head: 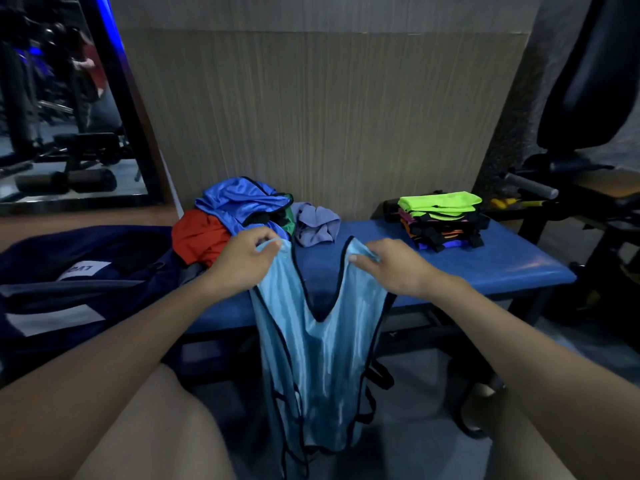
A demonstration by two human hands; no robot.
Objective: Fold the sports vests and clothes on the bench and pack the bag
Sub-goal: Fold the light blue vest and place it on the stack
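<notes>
You are holding the light blue vest (pixel 311 344) up by its two shoulder straps. Your left hand (pixel 242 261) pinches the left strap and your right hand (pixel 394 268) pinches the right strap, fingers curled on the cloth. Both hands are over the front edge of the bench (pixel 467 268), and each is about as near to the vest as the other.

The vest hangs long and straight down from your hands, past the front edge, toward the floor. So its long way runs up and down, not flat on the bench. My guess is you next need to lift it forward and lay it flat on the bare blue part right behind your hands.

At the left end of the bench sits a messy pile (pixel 235 216) of clothes not folded yet: blue, red, green and a purple one. Near the right end is a neat stack (pixel 441 220) of folded vests with a bright green one on top. The dark bag (pixel 69 282) lies open just left of the bench.

The bench top is smooth and padded. The room is dim, with a wood wall behind and gym gear on both sides.
</notes>
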